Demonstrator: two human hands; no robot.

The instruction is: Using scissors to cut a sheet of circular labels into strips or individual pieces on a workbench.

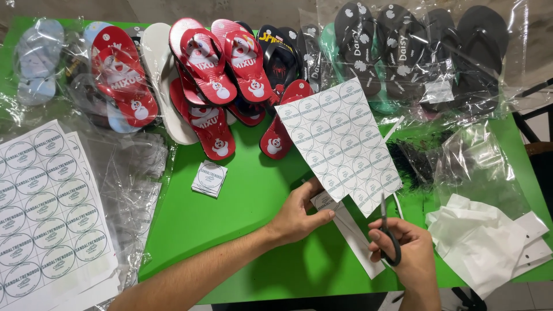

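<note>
My left hand (299,210) pinches the lower left edge of a white sheet of round printed labels (340,144), holding it up over the green table (230,230). My right hand (406,253) grips black-handled scissors (387,233), blades pointing up into the sheet's bottom edge. A cut paper strip (360,242) hangs below the sheet between both hands.
Red, black and pale flip-flops (201,75), some in clear bags, line the table's far side. More label sheets (46,207) lie at left on clear plastic. A small stack of cut labels (209,178) sits mid-table. White paper tags (489,242) and clear bags lie at right.
</note>
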